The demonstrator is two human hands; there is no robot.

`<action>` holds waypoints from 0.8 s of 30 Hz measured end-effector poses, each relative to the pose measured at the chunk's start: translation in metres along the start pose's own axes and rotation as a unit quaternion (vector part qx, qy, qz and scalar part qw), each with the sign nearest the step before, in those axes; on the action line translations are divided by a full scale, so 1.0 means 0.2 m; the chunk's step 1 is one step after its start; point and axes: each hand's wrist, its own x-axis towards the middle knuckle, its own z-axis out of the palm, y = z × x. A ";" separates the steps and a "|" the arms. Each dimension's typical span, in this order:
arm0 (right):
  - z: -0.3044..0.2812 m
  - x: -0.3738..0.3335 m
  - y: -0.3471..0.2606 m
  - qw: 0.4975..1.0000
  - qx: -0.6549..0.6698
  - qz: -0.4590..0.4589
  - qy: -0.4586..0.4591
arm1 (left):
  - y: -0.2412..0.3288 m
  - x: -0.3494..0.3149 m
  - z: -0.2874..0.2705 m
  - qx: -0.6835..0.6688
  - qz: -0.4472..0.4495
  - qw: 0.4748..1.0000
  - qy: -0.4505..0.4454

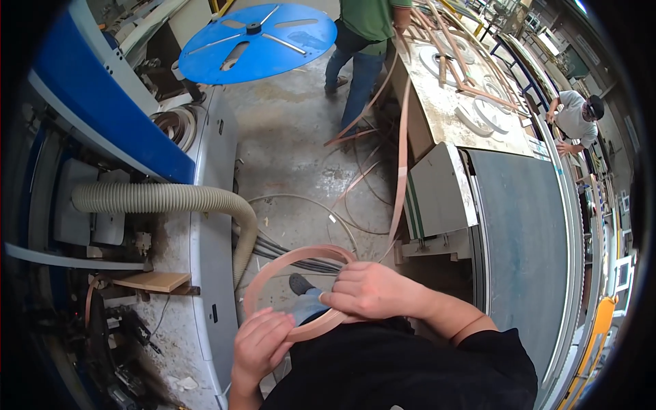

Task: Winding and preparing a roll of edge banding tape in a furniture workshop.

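A thin brown strip of edge banding is wound into a round coil in front of my chest. My left hand pinches the coil's lower left edge. My right hand grips the coil's right side, fingers curled over it. From there the strip's free length runs up and away to the workbench, where a person in a green shirt stands beside it holding more of the strip.
A grey and blue machine with a ribbed dust hose stands at my left, a blue disc above it. A grey table lies to my right. Loose strips litter the concrete floor. Another person works far right.
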 end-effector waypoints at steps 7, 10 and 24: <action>-0.05 -0.21 0.02 0.999 -0.039 -0.027 -0.026 | 0.22 -0.02 0.18 0.030 -0.083 0.996 0.022; -0.13 -0.30 0.05 0.999 -0.007 -0.045 -0.012 | 0.34 -0.01 0.23 0.027 -0.095 0.995 -0.003; -0.25 -0.47 0.08 0.985 0.129 -0.110 -0.022 | 0.57 0.01 0.25 0.066 -0.094 0.993 -0.022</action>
